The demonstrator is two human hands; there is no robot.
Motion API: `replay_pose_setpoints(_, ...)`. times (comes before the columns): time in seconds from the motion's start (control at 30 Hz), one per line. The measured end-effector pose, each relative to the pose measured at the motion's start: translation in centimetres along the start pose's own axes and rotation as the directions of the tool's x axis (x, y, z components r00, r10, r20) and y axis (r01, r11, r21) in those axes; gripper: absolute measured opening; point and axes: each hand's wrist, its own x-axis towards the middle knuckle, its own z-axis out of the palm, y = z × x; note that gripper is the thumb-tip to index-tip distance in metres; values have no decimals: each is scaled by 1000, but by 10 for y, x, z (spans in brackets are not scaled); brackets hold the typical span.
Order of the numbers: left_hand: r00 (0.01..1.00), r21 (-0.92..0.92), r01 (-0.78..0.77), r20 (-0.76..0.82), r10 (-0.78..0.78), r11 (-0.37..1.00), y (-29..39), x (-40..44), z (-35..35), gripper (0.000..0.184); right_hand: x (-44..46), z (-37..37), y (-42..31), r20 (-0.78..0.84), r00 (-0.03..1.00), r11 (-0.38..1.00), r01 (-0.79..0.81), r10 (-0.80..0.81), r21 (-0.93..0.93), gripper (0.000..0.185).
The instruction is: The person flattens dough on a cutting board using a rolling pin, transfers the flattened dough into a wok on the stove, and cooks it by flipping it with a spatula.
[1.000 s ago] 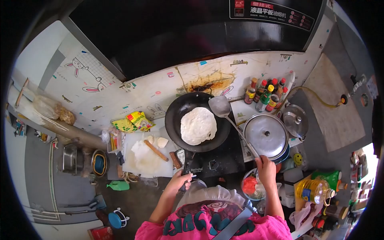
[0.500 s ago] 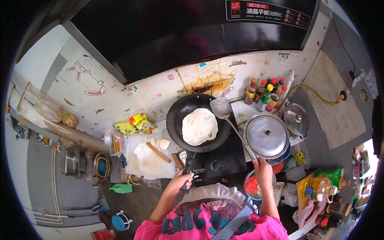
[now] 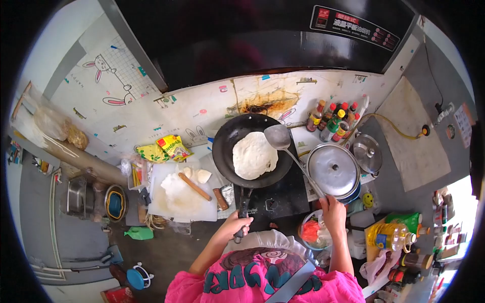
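My left hand (image 3: 235,224) is closed around the black handle of a wok (image 3: 224,164), which stands on a dark cooktop (image 3: 283,202). A round, pale flatbread (image 3: 252,159) lies flat inside, with a small hole near its lower right edge. My right hand (image 3: 333,212) grips the long handle of a metal spatula (image 3: 278,137). The spatula's broad head hangs over the wok's right side and overlaps the flatbread's upper right edge in this view; whether they touch, I cannot tell.
Right of the wok sits a lidded pot (image 3: 333,169), with a smaller glass-lidded pot (image 3: 367,153) beyond. Several sauce bottles (image 3: 333,123) stand by the wall. To the left, a floury white board (image 3: 161,204) carries a rolling pin (image 3: 194,186) and dough pieces. A range hood (image 3: 242,40) hangs above.
The camera view has shifted slightly. The spatula's head has come a little further in over the wok, now overlapping the flatbread's edge. Both hands keep their holds.
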Motion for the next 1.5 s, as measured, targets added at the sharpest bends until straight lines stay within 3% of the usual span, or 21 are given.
replay_pose_setpoints(0.1,999,-68,17,34,-15,998,5,-3,3,28,6,-2,-7,6,1000,1000,3,-3,-4,29)
replay_pose_setpoints(0.33,987,10,33,155,-34,999,17,5,-23,27,19,-7,-31,25,998,989,68,-66,-134,27)
replay_pose_setpoints(0.47,989,30,29,146,-33,999,22,6,-26,23,29,-26,-49,54,994,944,112,-100,-311,27)
replay_pose_setpoints(0.5,985,28,23,169,-28,999,22,8,-29,23,34,-28,-48,55,984,908,177,-169,-379,28)
replay_pose_setpoints(0.67,982,27,-26,189,20,999,20,8,-36,27,55,-52,-71,104,980,743,196,-168,-640,30)
replay_pose_setpoints(0.77,980,52,-114,169,104,992,11,4,-40,31,62,-75,-93,174,968,651,251,-181,-717,29)
replay_pose_setpoints(0.9,980,41,-122,164,114,992,2,-3,-46,34,79,-103,-133,350,920,524,388,-175,-759,30)
replay_pose_setpoints(0.93,982,51,-112,159,103,992,4,-7,-46,34,86,-107,-155,412,909,505,388,-69,-771,30)
replay_pose_setpoints(1.0,982,70,-116,157,103,991,4,-10,-48,35,111,-104,-172,516,855,381,497,-59,-780,29)
replay_pose_setpoints(1.07,976,85,-147,171,131,985,2,-7,-50,36,134,-105,-205,618,786,424,554,16,-716,31)
replay_pose_setpoints(1.13,977,99,-177,141,162,979,-4,-4,-55,38,156,-94,-227,668,743,359,611,48,-705,34)
replay_pose_setpoints(1.27,983,47,-181,21,181,982,2,-22,-64,40,186,-74,-265,717,487,589,416,499,-693,40)
replay_pose_setpoints(1.37,983,-62,-184,15,186,981,-16,-19,-95,38,187,-68,-249,771,385,713,315,507,-626,38)
replay_pose_setpoints(1.4,986,-67,-164,-14,163,984,-19,-20,-103,35,187,-65,-230,799,304,762,259,518,-593,37)
replay_pose_setpoints(1.43,986,-80,-164,-51,160,983,-21,-21,-111,35,173,-65,-225,792,280,792,143,542,-593,35)
replay_pose_setpoints(1.5,981,-100,-164,-123,151,981,-26,-23,-123,34,140,-63,-203,850,294,867,113,437,-485,33)
